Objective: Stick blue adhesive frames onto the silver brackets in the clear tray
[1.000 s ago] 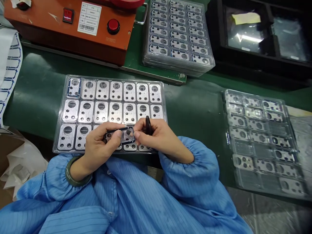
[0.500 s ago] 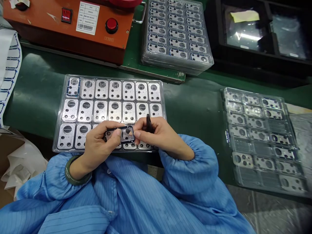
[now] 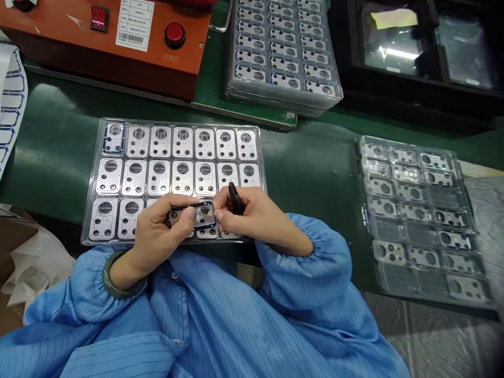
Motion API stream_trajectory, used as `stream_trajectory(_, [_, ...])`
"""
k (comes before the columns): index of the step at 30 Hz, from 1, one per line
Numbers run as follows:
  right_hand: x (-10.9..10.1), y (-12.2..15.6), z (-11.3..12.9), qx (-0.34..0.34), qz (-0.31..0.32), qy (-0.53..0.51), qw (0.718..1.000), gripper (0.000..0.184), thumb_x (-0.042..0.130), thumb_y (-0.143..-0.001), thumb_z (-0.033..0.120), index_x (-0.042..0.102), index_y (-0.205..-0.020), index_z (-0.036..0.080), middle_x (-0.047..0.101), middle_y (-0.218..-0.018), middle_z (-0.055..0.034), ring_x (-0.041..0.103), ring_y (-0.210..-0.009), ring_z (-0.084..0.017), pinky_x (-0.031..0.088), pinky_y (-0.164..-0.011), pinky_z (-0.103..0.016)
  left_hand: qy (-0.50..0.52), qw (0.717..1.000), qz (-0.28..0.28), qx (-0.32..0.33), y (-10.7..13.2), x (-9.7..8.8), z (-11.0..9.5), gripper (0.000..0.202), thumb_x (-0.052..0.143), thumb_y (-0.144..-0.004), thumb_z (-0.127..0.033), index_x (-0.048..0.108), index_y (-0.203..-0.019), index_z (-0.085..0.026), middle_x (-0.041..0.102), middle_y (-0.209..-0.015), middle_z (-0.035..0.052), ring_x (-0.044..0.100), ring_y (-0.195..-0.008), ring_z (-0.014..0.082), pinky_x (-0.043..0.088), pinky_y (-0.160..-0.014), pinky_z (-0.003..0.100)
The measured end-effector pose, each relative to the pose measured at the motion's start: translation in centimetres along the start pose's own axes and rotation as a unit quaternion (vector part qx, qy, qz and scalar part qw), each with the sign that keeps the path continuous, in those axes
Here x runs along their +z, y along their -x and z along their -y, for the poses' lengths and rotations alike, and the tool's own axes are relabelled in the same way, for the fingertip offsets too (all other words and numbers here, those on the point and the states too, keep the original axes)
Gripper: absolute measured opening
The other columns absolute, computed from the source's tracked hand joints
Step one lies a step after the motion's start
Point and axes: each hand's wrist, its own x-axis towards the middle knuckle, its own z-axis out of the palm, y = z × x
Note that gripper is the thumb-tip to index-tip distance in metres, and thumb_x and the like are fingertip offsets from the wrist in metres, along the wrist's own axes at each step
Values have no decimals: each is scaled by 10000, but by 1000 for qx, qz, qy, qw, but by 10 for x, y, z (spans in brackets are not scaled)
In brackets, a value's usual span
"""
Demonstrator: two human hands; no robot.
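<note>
My left hand (image 3: pixel 164 220) grips a small silver metal plate (image 3: pixel 203 214) with a dark border and a round window, thumb on top. At its right end my right hand (image 3: pixel 249 212) is closed, fingertips touching the plate's edge. A slim black tool (image 3: pixel 235 198) sticks up out of the right hand; its working end is hidden. Both hands are over the front row of a clear plastic tray (image 3: pixel 87 231) filled with rows of similar silver plates. The plate at the tray's far left corner (image 3: pixel 114 138) has a blue border, unlike its neighbours.
An orange machine (image 3: pixel 157 68) with red buttons stands at the back left. Behind the tray is a stack of filled clear trays (image 3: pixel 283 97). A partly filled tray (image 3: pixel 423 233) lies at the right, near a black case (image 3: pixel 425 100). A sheet of blue outlines (image 3: pixel 13 105) hangs at far left.
The whole view has shifted slightly. My left hand keeps hold of the plate in nearly the same place. The black tool in my right hand now tilts more to the left.
</note>
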Motion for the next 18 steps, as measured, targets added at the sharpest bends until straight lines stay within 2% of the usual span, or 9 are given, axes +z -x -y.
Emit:
stream_trajectory(7, [-2,2,2,5,27,-38,999,43,640,-760,170,622,-722,162,624,-589,30,572,-573,-90,445,-578,-210,2,1000,-12,4,0,-1,1,100,638,-835,-268,698,-896,-217,708,-761,-20,619,-634,92,487,-570,178])
stream_trajectory(18, [0,2,2,0,28,-34,999,50,643,-755,175,598,-739,161,598,-592,34,534,-551,-76,399,-510,-192,-20,1000,-13,0,1,-1,2,130,630,-829,-293,697,-893,-201,706,-781,1,618,-650,105,491,-571,192])
